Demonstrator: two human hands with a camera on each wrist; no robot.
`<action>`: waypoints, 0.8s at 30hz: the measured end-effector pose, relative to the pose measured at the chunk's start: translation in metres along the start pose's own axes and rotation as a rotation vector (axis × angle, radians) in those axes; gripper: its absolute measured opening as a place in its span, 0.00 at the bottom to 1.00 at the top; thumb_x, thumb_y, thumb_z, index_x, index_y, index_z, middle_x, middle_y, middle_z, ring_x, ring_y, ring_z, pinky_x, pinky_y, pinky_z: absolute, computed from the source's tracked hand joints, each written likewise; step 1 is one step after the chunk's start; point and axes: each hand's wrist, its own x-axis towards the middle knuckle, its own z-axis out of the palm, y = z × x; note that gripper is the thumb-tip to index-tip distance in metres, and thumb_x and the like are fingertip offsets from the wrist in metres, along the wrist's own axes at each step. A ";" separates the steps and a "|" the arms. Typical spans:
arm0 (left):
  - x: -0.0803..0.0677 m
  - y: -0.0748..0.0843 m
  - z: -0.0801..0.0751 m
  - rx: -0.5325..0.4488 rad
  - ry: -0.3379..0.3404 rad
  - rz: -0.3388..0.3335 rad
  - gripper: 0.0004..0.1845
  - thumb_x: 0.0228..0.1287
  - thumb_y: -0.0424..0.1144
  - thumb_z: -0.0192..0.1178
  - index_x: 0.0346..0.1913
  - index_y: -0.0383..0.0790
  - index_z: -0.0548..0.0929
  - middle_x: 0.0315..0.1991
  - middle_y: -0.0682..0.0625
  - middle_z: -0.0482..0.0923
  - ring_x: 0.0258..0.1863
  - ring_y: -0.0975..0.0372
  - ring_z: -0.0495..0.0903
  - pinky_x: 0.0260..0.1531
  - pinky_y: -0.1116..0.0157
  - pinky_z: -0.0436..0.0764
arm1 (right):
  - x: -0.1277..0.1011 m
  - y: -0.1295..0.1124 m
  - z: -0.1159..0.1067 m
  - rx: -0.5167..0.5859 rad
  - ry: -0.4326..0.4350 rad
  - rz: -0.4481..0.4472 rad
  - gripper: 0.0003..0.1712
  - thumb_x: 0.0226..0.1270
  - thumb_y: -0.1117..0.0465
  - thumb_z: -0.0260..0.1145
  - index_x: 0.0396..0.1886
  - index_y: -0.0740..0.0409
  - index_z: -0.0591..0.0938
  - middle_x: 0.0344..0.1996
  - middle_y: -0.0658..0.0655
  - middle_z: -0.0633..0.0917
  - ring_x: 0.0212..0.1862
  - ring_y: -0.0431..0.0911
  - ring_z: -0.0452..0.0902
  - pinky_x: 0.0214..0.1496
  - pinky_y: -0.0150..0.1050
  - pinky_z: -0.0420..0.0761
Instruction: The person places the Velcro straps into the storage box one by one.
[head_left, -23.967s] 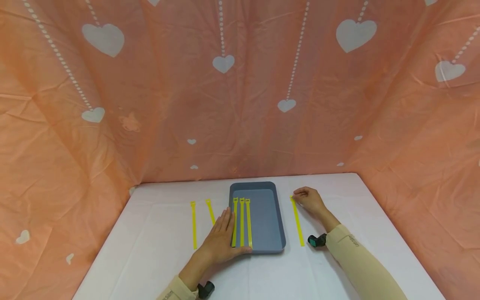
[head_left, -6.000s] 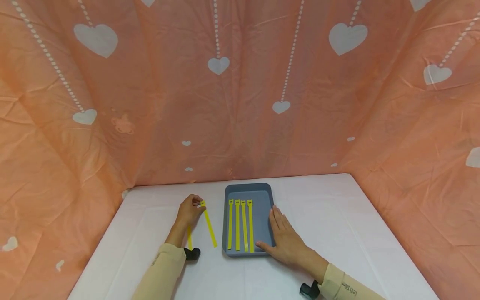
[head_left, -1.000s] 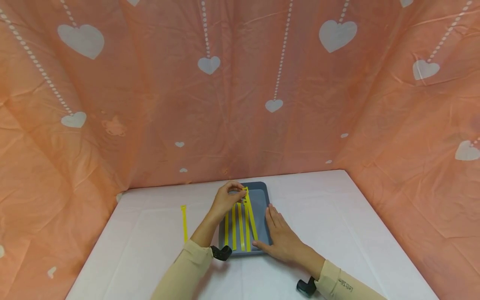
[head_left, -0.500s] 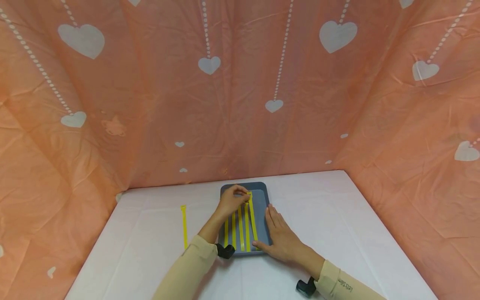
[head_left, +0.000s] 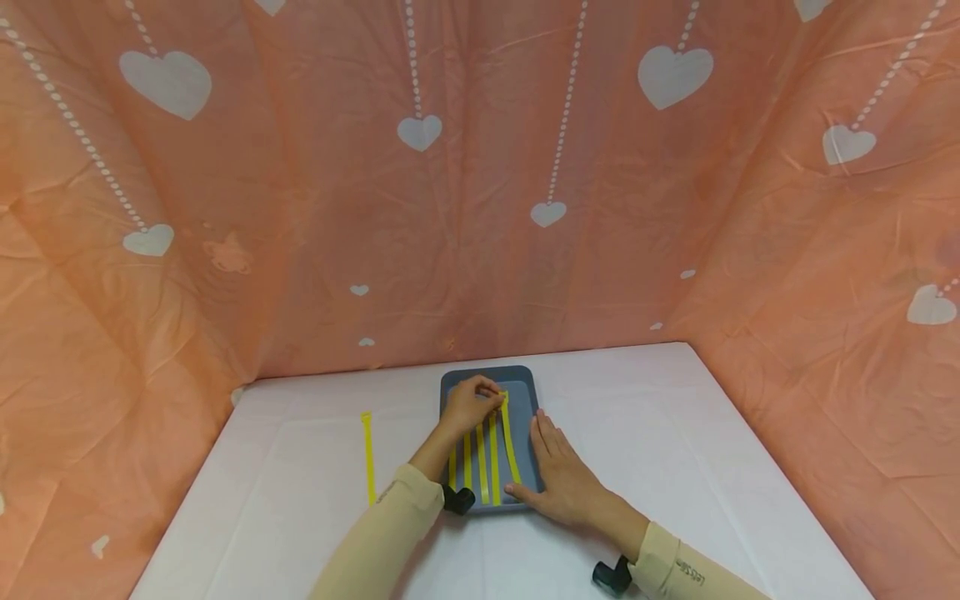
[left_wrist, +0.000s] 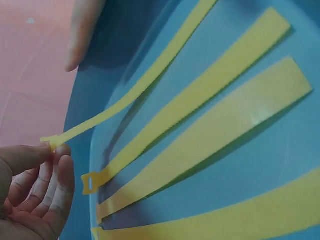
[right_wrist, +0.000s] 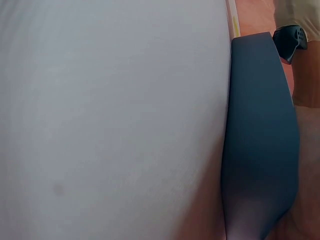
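My left hand (head_left: 468, 406) is over the grey-blue tray (head_left: 487, 371), pinching the slotted head of a yellow hook-and-loop cable strap (left_wrist: 165, 57) between thumb and fingers. That strap bends down toward the tray floor, its tail at the near end. Several matching straps lie side by side to its left, and one of them shows its slotted head (left_wrist: 90, 183) in the left wrist view; my left hand covers their far ends in the head view. My right hand (head_left: 566, 483) rests against the tray's right side, fingers straight, thumb over the near right corner.
Another yellow strap (head_left: 369, 458) lies on the white tabletop (head_left: 300, 467) left of the tray, its near end by the left sleeve (head_left: 393, 517). A wrist camera (head_left: 611, 577) sits beneath the right wrist. An orange heart-patterned curtain (head_left: 480, 250) surrounds the table.
The left hand has taken a strap from the table, carried it right into the tray, and lowered it beside the others. Earlier, the right hand gripped a strap; now it steadies the tray.
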 end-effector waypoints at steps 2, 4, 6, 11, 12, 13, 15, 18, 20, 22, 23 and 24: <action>0.000 0.001 0.001 -0.001 -0.001 -0.010 0.07 0.74 0.32 0.69 0.49 0.33 0.86 0.44 0.40 0.88 0.38 0.51 0.91 0.35 0.61 0.89 | 0.000 0.000 0.000 0.002 0.002 -0.002 0.68 0.74 0.25 0.61 0.86 0.74 0.48 0.87 0.71 0.45 0.88 0.61 0.39 0.87 0.56 0.48; 0.000 0.002 0.002 -0.005 -0.002 -0.027 0.06 0.75 0.32 0.68 0.49 0.33 0.86 0.44 0.40 0.88 0.37 0.51 0.91 0.35 0.61 0.89 | -0.001 0.000 0.000 0.003 0.002 -0.003 0.68 0.73 0.25 0.61 0.86 0.74 0.48 0.87 0.70 0.44 0.88 0.61 0.40 0.87 0.56 0.49; 0.000 0.002 0.003 -0.001 -0.003 -0.036 0.06 0.75 0.32 0.68 0.49 0.33 0.87 0.44 0.41 0.88 0.36 0.52 0.91 0.35 0.61 0.89 | -0.001 0.000 0.000 0.012 0.007 -0.005 0.68 0.73 0.26 0.62 0.86 0.74 0.48 0.87 0.71 0.45 0.87 0.61 0.40 0.87 0.57 0.50; 0.002 0.001 0.005 0.032 0.002 -0.034 0.06 0.74 0.32 0.69 0.49 0.34 0.87 0.43 0.42 0.89 0.35 0.55 0.90 0.34 0.63 0.88 | -0.003 0.000 0.000 0.030 0.021 -0.014 0.67 0.73 0.28 0.65 0.85 0.74 0.49 0.86 0.71 0.46 0.87 0.62 0.43 0.86 0.59 0.52; 0.002 0.000 0.005 0.038 0.003 -0.033 0.06 0.74 0.32 0.69 0.49 0.34 0.87 0.43 0.42 0.89 0.34 0.56 0.90 0.34 0.63 0.88 | -0.003 0.000 0.000 0.028 0.018 -0.013 0.67 0.73 0.27 0.64 0.85 0.74 0.49 0.86 0.71 0.46 0.87 0.62 0.42 0.86 0.59 0.52; 0.003 -0.001 0.006 0.039 0.003 -0.034 0.06 0.75 0.32 0.68 0.48 0.34 0.87 0.43 0.42 0.89 0.34 0.56 0.90 0.34 0.63 0.88 | -0.002 0.000 0.000 0.026 0.015 -0.012 0.67 0.73 0.27 0.64 0.85 0.74 0.49 0.86 0.71 0.46 0.87 0.62 0.42 0.86 0.58 0.52; 0.005 -0.003 0.007 0.041 0.000 -0.032 0.06 0.75 0.32 0.68 0.48 0.33 0.87 0.42 0.42 0.88 0.34 0.56 0.90 0.34 0.63 0.89 | -0.002 0.000 0.000 0.020 0.007 -0.006 0.67 0.73 0.27 0.63 0.86 0.74 0.48 0.87 0.71 0.45 0.87 0.61 0.41 0.87 0.57 0.50; 0.006 -0.004 0.009 0.044 -0.002 -0.045 0.05 0.75 0.32 0.68 0.48 0.33 0.87 0.41 0.42 0.89 0.32 0.58 0.89 0.34 0.63 0.89 | -0.001 0.000 0.000 0.011 0.002 -0.007 0.67 0.74 0.26 0.62 0.85 0.74 0.48 0.86 0.71 0.45 0.87 0.61 0.40 0.87 0.57 0.49; 0.007 -0.004 0.009 0.061 -0.001 -0.048 0.05 0.74 0.32 0.69 0.47 0.33 0.87 0.40 0.43 0.89 0.31 0.59 0.88 0.33 0.64 0.88 | -0.001 0.000 0.000 0.007 0.001 -0.006 0.67 0.74 0.26 0.61 0.85 0.74 0.48 0.86 0.71 0.45 0.87 0.61 0.40 0.87 0.56 0.48; 0.007 -0.003 0.010 0.083 0.001 -0.055 0.05 0.74 0.33 0.69 0.47 0.34 0.88 0.39 0.43 0.90 0.30 0.60 0.87 0.32 0.64 0.87 | -0.001 0.000 0.000 0.004 0.000 -0.005 0.67 0.74 0.26 0.61 0.85 0.74 0.48 0.86 0.71 0.45 0.87 0.61 0.40 0.87 0.56 0.48; 0.008 -0.003 0.010 0.096 0.003 -0.055 0.05 0.74 0.33 0.69 0.46 0.34 0.88 0.39 0.43 0.90 0.30 0.60 0.87 0.32 0.64 0.87 | 0.000 0.000 0.000 0.000 -0.004 -0.003 0.67 0.74 0.26 0.61 0.86 0.74 0.47 0.86 0.71 0.44 0.87 0.61 0.39 0.87 0.56 0.48; 0.008 -0.003 0.010 0.104 0.003 -0.054 0.05 0.74 0.33 0.69 0.46 0.34 0.88 0.39 0.44 0.90 0.30 0.60 0.87 0.31 0.64 0.87 | -0.001 0.000 0.000 -0.001 -0.004 -0.003 0.67 0.74 0.26 0.61 0.85 0.74 0.47 0.86 0.71 0.44 0.88 0.61 0.39 0.87 0.56 0.48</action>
